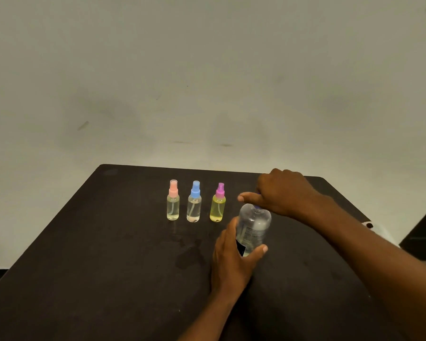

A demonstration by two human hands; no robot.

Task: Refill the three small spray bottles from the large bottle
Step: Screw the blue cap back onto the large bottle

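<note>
Gripping the large bottle [255, 225] round its body with our left hand [233, 257], we curl our right hand [284, 193] over its top. It is just right of the pink-capped bottle [173, 205], blue-capped bottle [194, 206] and magenta-capped bottle [218, 207], upright in a row on the bench [108, 254].

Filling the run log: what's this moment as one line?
left hand: grips large bottle | right hand: curled round its cap | pink-top bottle, blue-top bottle, purple-top bottle: upright, tops on, untouched
</note>
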